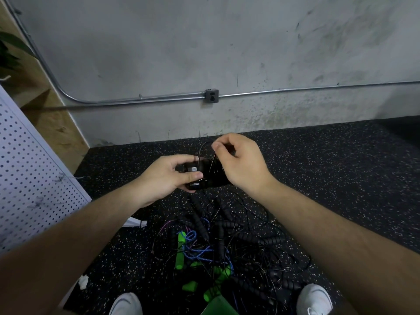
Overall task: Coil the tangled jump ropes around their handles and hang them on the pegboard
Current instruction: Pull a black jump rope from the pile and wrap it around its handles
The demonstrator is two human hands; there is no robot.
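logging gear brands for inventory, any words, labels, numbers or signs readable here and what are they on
No text can be read in this view.
The silver bands on the black handles gripped by the left hand: too blurred to tell whether they carry any print.
The wall outlet box, the pegboard and the white shoes: no lettering visible.

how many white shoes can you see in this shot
2. The left shoe sits at the bottom edge, left of the tangled rope pile; the right shoe sits at the bottom edge, right of it. Both are cropped by the frame; none looks hidden.
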